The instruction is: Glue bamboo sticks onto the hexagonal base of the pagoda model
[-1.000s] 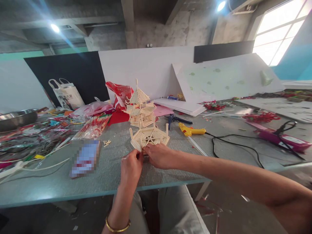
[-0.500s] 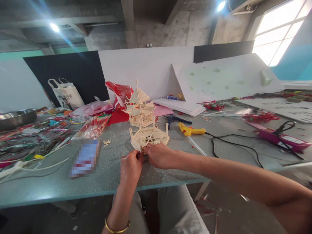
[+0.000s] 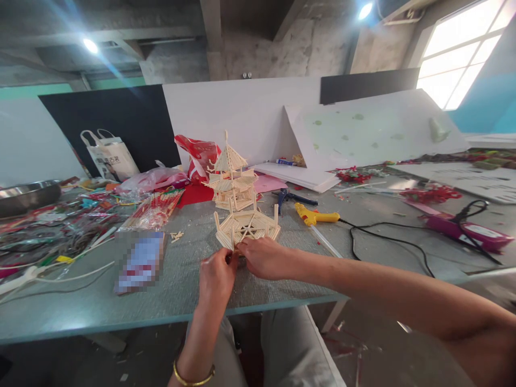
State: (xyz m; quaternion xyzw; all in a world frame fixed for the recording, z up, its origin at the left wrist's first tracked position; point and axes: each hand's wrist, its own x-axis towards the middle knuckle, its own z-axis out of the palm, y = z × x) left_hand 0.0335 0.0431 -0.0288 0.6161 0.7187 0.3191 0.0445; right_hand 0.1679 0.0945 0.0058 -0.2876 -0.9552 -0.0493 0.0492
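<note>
A six-sided frame of pale wooden sticks (image 3: 264, 221), with short upright posts at its corners, rests on the table before me. At its near corner, my left hand (image 3: 217, 273) pinches low by an upright post, thumb and fingers closed. My right hand (image 3: 264, 259) grips the same near edge from the right, its fingertips almost touching the left ones. The exact bit between the fingers is hidden. Just behind the frame stands a tiered stick pagoda (image 3: 231, 180) with a pointed roof.
A yellow glue gun (image 3: 316, 216) with a black cord lies to the right, near dark-blue pliers-like tool (image 3: 296, 199). Short stick pieces (image 3: 176, 236) and a blurred-out packet (image 3: 140, 263) lie left. Plastic-wrapped materials (image 3: 60, 231) and a metal bowl (image 3: 30, 196) crowd the far left.
</note>
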